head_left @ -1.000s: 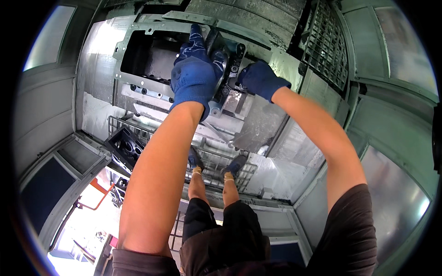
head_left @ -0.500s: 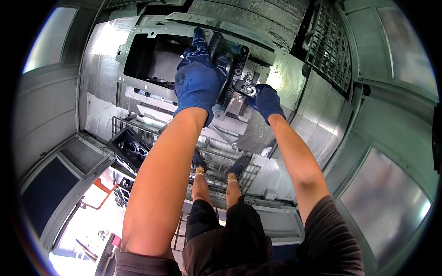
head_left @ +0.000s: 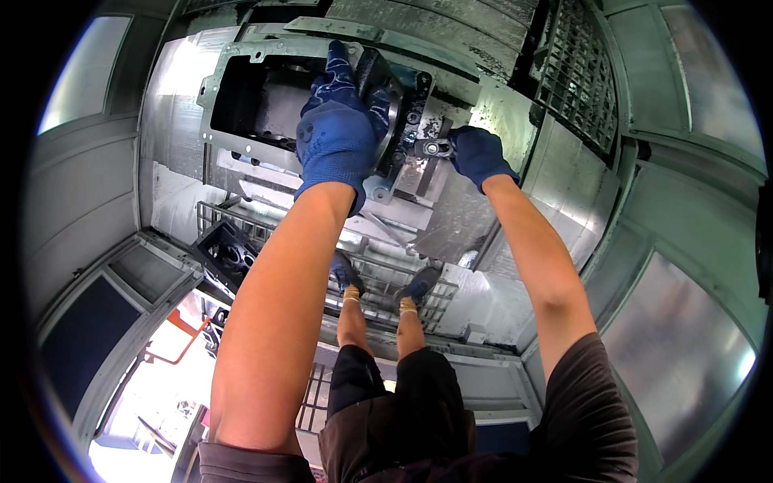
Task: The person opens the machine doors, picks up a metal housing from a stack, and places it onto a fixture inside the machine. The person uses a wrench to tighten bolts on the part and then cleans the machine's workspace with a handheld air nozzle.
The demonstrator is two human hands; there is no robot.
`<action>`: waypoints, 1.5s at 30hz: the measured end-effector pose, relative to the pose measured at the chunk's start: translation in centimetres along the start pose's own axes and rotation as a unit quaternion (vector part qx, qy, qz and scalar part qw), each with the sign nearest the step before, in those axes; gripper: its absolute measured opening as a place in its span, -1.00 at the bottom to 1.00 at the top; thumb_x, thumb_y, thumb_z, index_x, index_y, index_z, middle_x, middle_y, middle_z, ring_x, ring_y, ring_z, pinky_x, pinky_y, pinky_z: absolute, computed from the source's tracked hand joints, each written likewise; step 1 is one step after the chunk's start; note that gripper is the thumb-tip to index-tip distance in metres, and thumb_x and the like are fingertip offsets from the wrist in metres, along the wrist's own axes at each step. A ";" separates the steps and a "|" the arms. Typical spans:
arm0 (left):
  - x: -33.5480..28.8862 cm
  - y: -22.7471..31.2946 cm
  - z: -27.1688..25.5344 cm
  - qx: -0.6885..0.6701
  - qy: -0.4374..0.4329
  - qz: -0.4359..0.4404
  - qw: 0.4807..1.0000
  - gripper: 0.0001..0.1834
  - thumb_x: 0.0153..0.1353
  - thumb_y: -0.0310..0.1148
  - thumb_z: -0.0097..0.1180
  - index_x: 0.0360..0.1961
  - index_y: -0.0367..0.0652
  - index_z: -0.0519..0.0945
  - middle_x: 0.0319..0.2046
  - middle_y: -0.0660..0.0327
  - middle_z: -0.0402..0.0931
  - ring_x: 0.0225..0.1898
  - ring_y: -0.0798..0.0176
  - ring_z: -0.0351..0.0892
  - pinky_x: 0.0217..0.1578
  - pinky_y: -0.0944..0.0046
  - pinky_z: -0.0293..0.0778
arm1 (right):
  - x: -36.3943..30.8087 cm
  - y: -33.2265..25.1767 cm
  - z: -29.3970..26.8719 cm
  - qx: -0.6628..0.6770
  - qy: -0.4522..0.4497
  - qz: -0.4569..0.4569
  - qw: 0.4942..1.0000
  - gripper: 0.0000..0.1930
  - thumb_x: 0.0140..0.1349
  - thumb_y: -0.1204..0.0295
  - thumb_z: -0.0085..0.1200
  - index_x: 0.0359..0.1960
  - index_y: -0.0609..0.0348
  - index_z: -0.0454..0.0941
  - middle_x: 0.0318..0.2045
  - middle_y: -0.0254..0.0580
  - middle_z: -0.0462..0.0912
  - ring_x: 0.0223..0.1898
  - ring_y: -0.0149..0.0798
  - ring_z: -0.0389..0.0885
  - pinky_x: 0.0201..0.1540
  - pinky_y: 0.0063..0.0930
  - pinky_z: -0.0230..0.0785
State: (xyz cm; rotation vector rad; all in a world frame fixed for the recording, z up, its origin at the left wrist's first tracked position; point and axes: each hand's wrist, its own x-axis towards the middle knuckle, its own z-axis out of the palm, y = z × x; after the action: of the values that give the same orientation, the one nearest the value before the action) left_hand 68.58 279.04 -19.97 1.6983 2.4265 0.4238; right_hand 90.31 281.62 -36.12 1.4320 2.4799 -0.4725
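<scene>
Both my hands wear dark blue gloves. My left hand [head_left: 334,133] lies over the inner wall of a large metal housing [head_left: 208,97], one finger stretched along the top and the thumb side against the round-edged end. Its other fingers bend down over the wall, partly hidden. The housing has a wide flange with holes and a dark hollow at its left. Off its right end, my right hand [head_left: 481,154] is closed round a short metal bar-like piece [head_left: 433,148] with a round, nut-like head. The head lies beside the housing's end face; the glove hides the rest.
Metal plates [head_left: 459,221] surround the housing on the machine bed. A dark grid [head_left: 578,88] lies at the far right, and a slatted grating [head_left: 378,282] lies under my feet. Another dark casting [head_left: 225,251] stands at the left, near an open doorway. Windowed panels [head_left: 672,354] enclose the sides.
My right hand has swung farther out and to the right, turning the bar-like piece closer to level while its round head stays about in place. My left hand keeps its place on the housing.
</scene>
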 end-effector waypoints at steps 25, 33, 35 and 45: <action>-0.2 -0.7 0.7 0.067 -0.031 0.029 0.997 -0.29 0.18 0.02 -0.03 0.22 -0.24 0.20 -0.26 -0.09 0.55 -0.21 -0.08 0.57 -0.21 0.07 0.48 | -3.0 -2.0 1.4 0.121 -0.011 0.176 0.977 -0.71 -0.04 0.10 0.20 -0.37 -0.02 0.60 -0.36 -0.14 0.66 -0.30 -0.01 0.64 -0.25 -0.14 0.46; -0.3 -1.5 0.9 0.103 -0.043 0.039 0.993 -0.47 0.23 -0.06 -0.04 0.05 -0.26 0.43 -0.25 -0.07 0.57 -0.22 -0.06 0.59 -0.22 0.12 0.50 | -1.0 -1.3 -0.5 0.077 0.017 0.106 0.991 -0.82 0.00 0.32 0.12 -0.31 -0.08 0.61 -0.36 -0.13 0.65 -0.29 -0.01 0.62 -0.24 -0.16 0.44; 0.0 -0.3 0.2 0.037 -0.044 0.012 0.998 -0.41 0.19 -0.07 0.02 0.14 -0.23 0.33 -0.18 -0.09 0.54 -0.18 -0.09 0.57 -0.18 0.08 0.49 | 0.2 -0.3 -0.2 0.035 0.042 0.067 0.996 -0.84 0.01 0.37 0.07 -0.34 -0.06 0.61 -0.36 -0.14 0.65 -0.29 -0.03 0.62 -0.26 -0.18 0.44; 0.2 -1.6 1.8 0.014 -0.020 0.022 0.999 -0.24 0.15 0.06 0.03 0.25 -0.20 0.20 -0.14 -0.10 0.52 -0.16 -0.08 0.56 -0.17 0.07 0.48 | 1.2 -1.5 -0.3 0.052 0.075 0.155 0.984 -0.52 0.16 0.46 -0.17 0.15 -0.22 0.38 -0.30 -0.10 0.64 -0.28 -0.03 0.62 -0.25 -0.19 0.46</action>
State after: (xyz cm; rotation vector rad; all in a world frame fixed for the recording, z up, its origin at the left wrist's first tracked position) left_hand 67.60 278.95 -22.21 1.7565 2.3820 0.3585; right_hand 88.42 282.01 -36.08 1.9202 2.3077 -0.4481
